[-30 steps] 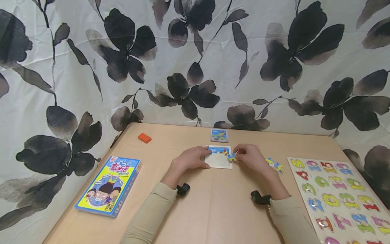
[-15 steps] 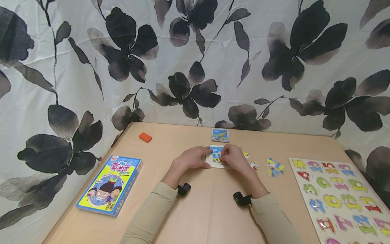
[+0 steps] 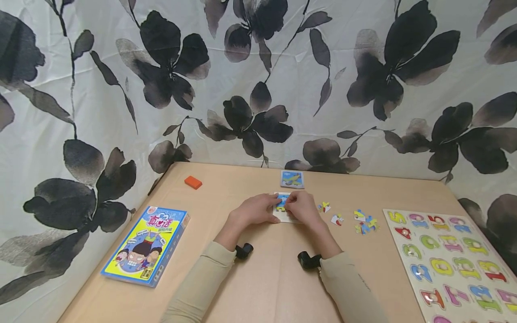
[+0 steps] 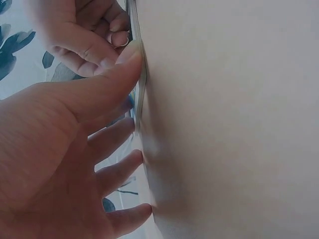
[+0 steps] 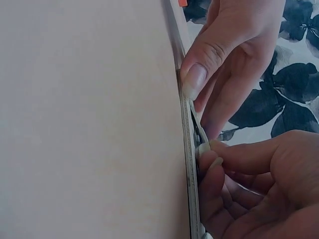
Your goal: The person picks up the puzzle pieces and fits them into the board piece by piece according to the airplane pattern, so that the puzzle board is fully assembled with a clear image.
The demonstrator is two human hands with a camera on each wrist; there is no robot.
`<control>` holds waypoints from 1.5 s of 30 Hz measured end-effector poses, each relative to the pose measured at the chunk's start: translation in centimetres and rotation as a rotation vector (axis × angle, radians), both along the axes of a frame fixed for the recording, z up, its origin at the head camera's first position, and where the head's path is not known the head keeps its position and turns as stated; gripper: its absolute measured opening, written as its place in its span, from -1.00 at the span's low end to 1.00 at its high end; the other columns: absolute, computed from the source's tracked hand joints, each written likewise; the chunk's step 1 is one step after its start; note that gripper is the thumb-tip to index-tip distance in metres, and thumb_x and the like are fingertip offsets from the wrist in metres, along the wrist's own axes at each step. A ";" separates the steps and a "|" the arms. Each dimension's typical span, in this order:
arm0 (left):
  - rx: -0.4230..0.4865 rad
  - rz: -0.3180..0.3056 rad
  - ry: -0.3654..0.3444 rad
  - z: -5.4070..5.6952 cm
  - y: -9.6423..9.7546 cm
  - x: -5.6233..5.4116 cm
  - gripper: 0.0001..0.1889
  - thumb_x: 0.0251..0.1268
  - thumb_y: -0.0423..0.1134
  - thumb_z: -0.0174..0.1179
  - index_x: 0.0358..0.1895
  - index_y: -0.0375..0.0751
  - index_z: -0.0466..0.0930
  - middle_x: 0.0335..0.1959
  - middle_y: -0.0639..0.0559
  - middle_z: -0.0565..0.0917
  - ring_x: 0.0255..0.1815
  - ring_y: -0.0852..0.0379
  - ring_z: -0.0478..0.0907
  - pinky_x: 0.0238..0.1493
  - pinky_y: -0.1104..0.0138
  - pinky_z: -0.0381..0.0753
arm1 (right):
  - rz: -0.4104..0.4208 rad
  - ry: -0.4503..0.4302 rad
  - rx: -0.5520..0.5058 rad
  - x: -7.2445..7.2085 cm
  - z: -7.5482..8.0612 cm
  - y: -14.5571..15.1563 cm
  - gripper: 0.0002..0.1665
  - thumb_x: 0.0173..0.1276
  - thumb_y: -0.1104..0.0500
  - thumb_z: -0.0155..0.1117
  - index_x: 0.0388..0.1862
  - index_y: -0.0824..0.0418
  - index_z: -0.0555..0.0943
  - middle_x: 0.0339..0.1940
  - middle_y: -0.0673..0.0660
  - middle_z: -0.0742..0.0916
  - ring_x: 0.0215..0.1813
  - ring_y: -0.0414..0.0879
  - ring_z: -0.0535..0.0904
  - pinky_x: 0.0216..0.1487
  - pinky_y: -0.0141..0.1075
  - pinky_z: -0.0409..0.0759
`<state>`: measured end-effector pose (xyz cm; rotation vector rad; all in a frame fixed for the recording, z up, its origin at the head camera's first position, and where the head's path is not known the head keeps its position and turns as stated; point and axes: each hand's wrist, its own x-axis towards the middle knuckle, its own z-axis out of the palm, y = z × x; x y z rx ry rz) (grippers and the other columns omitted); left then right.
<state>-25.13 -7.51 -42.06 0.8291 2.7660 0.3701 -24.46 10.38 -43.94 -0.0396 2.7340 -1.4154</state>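
A small white-framed jigsaw board (image 3: 286,218) with blue picture pieces in it lies in the middle of the table. My left hand (image 3: 255,209) holds the board's left side, its thumb on the near edge in the left wrist view. The other left fingertips reach down to the tabletop. Over the board, my right hand (image 3: 304,209) pinches a thin puzzle piece (image 5: 201,130) between thumb and finger. In the right wrist view that piece is tilted against the board, near the left fingers. The right hand hides much of the board in the head view.
Loose puzzle pieces (image 3: 365,223) lie right of the board, with a few more (image 3: 337,219) nearer it. A picture card (image 3: 292,179) sits behind. An orange block (image 3: 193,182) and a blue-yellow box (image 3: 146,246) are left; a number board (image 3: 452,260) is right.
My right hand has moved left from beside the board to over it, carrying the puzzle piece, and then a little further left. The left hand has stayed on the board.
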 end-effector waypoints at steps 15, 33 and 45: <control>-0.005 0.000 -0.004 0.2 0.0 0.2 -0.24 0.23 0.11 0.34 0.47 -0.02 0.35 0.55 0.02 0.29 0.57 -0.04 0.24 0.49 0.06 0.32 | -0.039 0.006 0.089 0.1 0.5 -0.5 -0.93 0.23 0.33 0.28 -0.45 0.26 0.64 -0.57 0.10 0.64 -0.50 -0.10 0.50 -0.52 -0.42 0.38; -0.020 -0.009 0.000 0.2 0.0 0.3 -0.24 0.25 0.10 0.33 0.48 -0.03 0.32 0.56 0.00 0.26 0.58 -0.08 0.21 0.49 0.03 0.31 | 0.024 -0.015 0.153 -0.2 0.2 -0.2 -0.96 0.19 0.31 0.30 -0.36 0.26 0.64 -0.46 0.12 0.63 -0.30 -0.02 0.51 -0.38 -0.35 0.38; -0.030 -0.013 -0.003 0.2 -0.1 0.3 -0.24 0.27 0.11 0.31 0.49 -0.03 0.31 0.57 0.02 0.24 0.59 -0.08 0.18 0.48 -0.01 0.31 | 0.057 0.010 0.203 -0.1 0.1 -0.4 -0.86 0.16 0.28 0.40 -0.39 0.25 0.58 -0.49 0.10 0.60 -0.36 -0.03 0.49 -0.41 -0.34 0.34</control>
